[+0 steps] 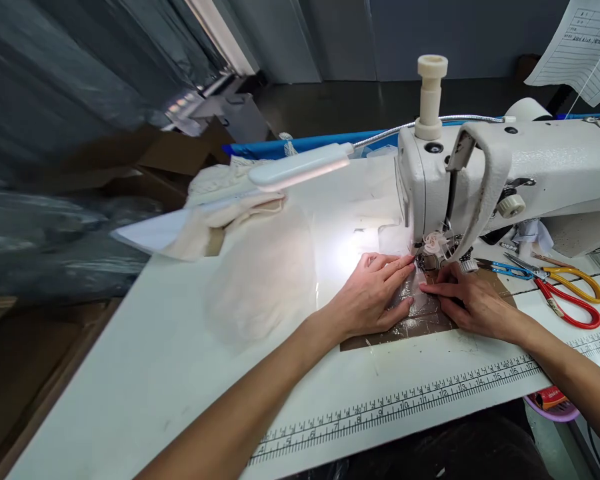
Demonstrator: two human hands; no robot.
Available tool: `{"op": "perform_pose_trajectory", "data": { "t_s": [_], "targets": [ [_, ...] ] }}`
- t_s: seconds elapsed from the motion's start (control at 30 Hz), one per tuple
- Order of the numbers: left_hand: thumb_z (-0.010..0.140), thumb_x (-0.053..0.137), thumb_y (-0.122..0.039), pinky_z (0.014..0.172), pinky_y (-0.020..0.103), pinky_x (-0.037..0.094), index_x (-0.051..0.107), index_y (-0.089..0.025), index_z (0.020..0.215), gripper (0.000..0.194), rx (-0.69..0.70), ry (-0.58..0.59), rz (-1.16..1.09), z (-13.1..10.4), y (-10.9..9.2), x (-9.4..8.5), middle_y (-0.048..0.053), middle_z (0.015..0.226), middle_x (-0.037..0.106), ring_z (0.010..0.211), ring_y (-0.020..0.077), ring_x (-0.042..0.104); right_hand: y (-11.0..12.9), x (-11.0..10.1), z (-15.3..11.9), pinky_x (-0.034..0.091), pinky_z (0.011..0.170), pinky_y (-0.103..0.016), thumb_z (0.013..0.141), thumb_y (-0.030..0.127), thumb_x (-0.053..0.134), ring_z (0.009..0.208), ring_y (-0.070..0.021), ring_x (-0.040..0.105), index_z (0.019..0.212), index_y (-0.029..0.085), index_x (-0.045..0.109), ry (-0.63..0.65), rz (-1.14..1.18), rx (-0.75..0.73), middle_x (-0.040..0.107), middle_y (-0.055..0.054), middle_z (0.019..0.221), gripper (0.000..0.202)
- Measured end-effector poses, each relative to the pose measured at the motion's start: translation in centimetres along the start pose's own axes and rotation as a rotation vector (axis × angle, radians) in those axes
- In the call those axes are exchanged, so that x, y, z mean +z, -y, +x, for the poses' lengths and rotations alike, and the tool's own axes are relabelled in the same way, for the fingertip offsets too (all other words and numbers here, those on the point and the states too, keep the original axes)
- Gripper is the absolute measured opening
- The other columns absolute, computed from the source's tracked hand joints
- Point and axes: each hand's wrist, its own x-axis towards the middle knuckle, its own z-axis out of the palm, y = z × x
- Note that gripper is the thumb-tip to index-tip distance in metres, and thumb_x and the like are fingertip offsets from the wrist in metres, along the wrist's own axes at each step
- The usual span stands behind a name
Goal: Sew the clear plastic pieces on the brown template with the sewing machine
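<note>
A white sewing machine (545,163) stands at the right, its needle area above a brown plate (380,340) partly covered by clear film. My left hand (380,293) lies palm down just left of the presser foot, fingers spread, fingertips on a small piece of pale, sheer fabric (419,290). On the other side of that fabric, my right hand (463,300) rests with its index finger touching the fabric; its other fingers are bent beneath the machine head. A pale fabric flower (435,243) sits at the needle area.
A lit lamp (300,167) hangs over the table (180,360). Pale cloth (260,287) lies left of the hands. Red-handled scissors (570,307), yellow-handled scissors (580,277) and blue snips (510,269) lie right. A printed ruler (380,413) runs along the front edge.
</note>
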Motion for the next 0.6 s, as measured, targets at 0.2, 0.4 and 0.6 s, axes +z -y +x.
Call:
{"op": "perform_pose_trajectory", "data": {
  "t_s": [0.2,0.4,0.6],
  "targets": [
    [0.093,0.042,-0.037,0.088,0.049,0.044,0.052,-0.014,0.132,0.045,0.000,-0.018,-0.012,-0.06,0.11,0.13,0.015,0.126,0.063,0.112,0.0318,0.055,-0.26,0.21,-0.06,0.055,0.082,-0.036,0.092,0.021,0.049,0.090,-0.0197,0.062,0.120,0.027,0.070,-0.013,-0.017,0.003,0.060,-0.010,0.107,0.035],
    [0.094,0.042,-0.036,0.089,0.049,0.044,0.053,-0.012,0.129,0.045,0.009,-0.040,0.009,-0.08,0.07,0.22,0.016,0.130,0.061,0.112,0.0318,0.056,-0.24,0.32,-0.08,0.054,0.082,-0.035,0.091,0.018,0.048,0.088,-0.0180,0.062,0.123,0.026,0.068,-0.032,-0.022,-0.013,0.060,-0.009,0.106,0.038],
    [0.094,0.041,-0.036,0.090,0.048,0.044,0.054,-0.011,0.128,0.044,0.018,-0.036,0.027,0.03,0.07,0.23,0.016,0.130,0.061,0.112,0.0309,0.056,-0.38,0.51,-0.06,0.054,0.082,-0.038,0.093,0.021,0.045,0.090,-0.0206,0.062,0.119,0.024,0.070,-0.037,-0.005,-0.004,0.058,-0.011,0.103,0.037]
  ]
}}
